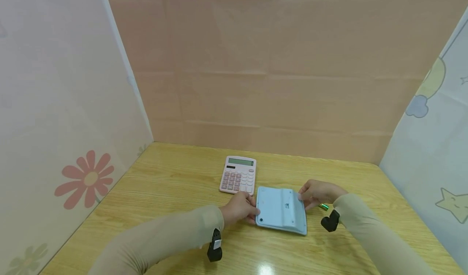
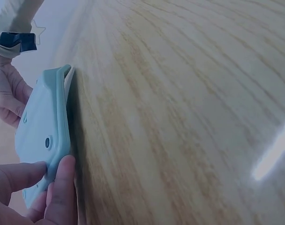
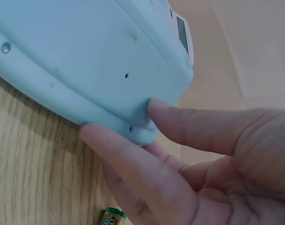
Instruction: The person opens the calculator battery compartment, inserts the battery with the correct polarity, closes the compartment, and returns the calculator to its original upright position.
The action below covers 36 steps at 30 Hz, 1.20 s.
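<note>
A light blue calculator (image 1: 270,208) lies with its screwed back up near the middle of the wooden table, its key side hidden. My left hand (image 1: 239,208) pinches its left edge, thumb on the back and fingers round the rim, as the left wrist view shows. At the upper right corner my right hand (image 1: 317,191) holds the opposite edge, with the thumb (image 3: 168,117) pressed on the back and the fingers at the rim. The calculator's near edge stands slightly off the table in the left wrist view. Behind it sits a pink calculator (image 1: 238,175), face up.
A green and gold battery (image 1: 323,206) lies on the table (image 1: 183,177) just beside my right hand. A plain tan backdrop (image 1: 270,84) rises behind the table, with patterned panels (image 1: 66,84) at both sides.
</note>
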### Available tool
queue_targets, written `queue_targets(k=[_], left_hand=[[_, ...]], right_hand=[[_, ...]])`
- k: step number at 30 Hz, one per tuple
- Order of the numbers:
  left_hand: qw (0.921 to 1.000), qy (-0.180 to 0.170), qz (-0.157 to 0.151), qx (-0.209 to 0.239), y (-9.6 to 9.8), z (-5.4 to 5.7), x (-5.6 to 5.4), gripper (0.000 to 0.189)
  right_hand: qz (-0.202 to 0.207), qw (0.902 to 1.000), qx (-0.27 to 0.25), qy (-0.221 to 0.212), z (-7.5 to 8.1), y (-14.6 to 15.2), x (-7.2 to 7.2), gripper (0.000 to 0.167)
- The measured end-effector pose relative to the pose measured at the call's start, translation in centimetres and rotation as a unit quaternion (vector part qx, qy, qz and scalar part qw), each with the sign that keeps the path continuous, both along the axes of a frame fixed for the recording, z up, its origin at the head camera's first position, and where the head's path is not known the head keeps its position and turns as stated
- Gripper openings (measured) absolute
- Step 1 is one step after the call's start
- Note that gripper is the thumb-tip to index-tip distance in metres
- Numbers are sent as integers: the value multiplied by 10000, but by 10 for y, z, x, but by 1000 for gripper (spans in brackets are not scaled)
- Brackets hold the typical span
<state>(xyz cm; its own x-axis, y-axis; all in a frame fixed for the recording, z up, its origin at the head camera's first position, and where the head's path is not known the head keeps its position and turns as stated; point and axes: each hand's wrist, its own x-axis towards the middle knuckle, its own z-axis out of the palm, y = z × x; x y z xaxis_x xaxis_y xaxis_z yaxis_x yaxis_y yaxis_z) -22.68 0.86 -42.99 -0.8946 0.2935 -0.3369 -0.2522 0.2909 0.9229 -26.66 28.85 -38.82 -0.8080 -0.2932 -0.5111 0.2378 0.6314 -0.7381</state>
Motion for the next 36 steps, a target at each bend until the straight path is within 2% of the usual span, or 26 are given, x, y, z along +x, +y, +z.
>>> queue_targets(k=[7,19,28,36], left_hand=[[10000,-46,15,-7,2,-2,2,21],[9995,-154,45,-256,2,3,0,21],[9989,-68,-106,-442,2,10,3,17],[9986,-35,-181,-498,1,9,2,16]], right_hand=[[250,9996,80,100,2,-2,1,14],[157,9991,368,112,1,-7,0,14],[190,9985,491,160,-2,-8,-2,15],[180,9980,573,195,-4,-10,-2,17]])
